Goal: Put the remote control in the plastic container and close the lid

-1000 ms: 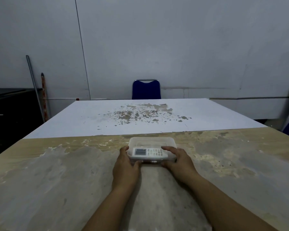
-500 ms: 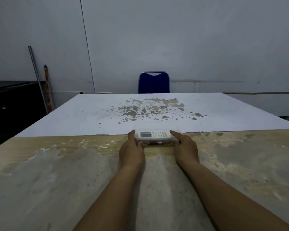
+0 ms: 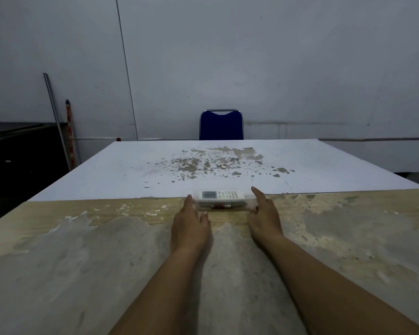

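1. White rectangular remote control [image 3: 221, 195] lying flat inside the clear shallow plastic container [image 3: 224, 202], long axis running left to right, grey display toward the left end, keypad toward the right.
2. Keypad markings and any brand name too small to read; small dark red-and-black cylindrical item [image 3: 221, 206] visible along the container's near wall, label unreadable.
3. Container resting on the worn, patchy tan-and-grey tabletop [image 3: 82, 262], right at the near edge of the white sheet [image 3: 131, 170] covering the far half.
4. Transparent lid hard to tell apart from the box; seating not discernible.
5. Left hand [image 3: 190, 226] pressed against the container's left end, fingers loosely spread, thumb near the front corner.
6. Right hand [image 3: 264, 217] against the right end, index finger extended along the far corner, remaining fingers curled at the near corner.
7. Container held between both hands, remote just beyond the fingertips.
8. Blue padded chair [image 3: 221, 125] beyond the far edge, against a grey wall.
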